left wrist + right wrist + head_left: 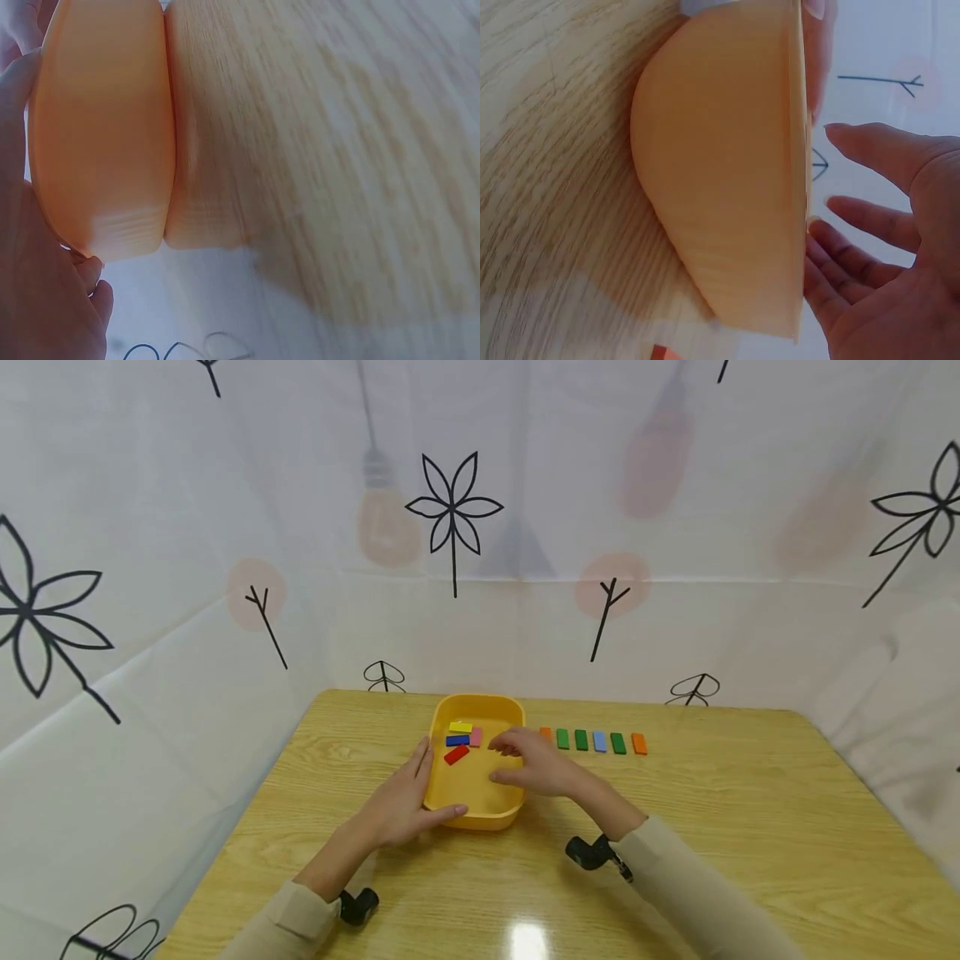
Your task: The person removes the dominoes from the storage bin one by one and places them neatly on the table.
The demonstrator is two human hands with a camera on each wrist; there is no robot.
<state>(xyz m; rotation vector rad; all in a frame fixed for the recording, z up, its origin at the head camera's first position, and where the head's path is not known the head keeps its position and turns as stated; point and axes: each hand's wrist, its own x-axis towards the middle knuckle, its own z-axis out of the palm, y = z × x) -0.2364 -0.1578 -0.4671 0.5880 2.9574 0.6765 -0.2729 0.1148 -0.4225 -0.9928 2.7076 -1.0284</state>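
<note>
A yellow plastic bin (483, 821) stands on the wooden table. My left hand (401, 797) holds its near left corner, thumb along the near rim and fingers along the left side. The left wrist view shows the bin's outer wall (105, 135) beside that hand. Inside the bin lie a yellow block (461, 727), a blue block (457, 741), a pink block (476, 737) and a red block (456, 755). Over the right rim reaches my right hand (542, 764), thumb and fingers apart, with nothing visible between them. Its fingers overlap the rim in the right wrist view.
Right of the bin, a row of flat blocks runs across the table: orange (546, 733), green (581, 740), light blue (600, 742) and another orange block (639, 743) at the end. A white patterned curtain (465, 627) hangs behind the table (720, 827).
</note>
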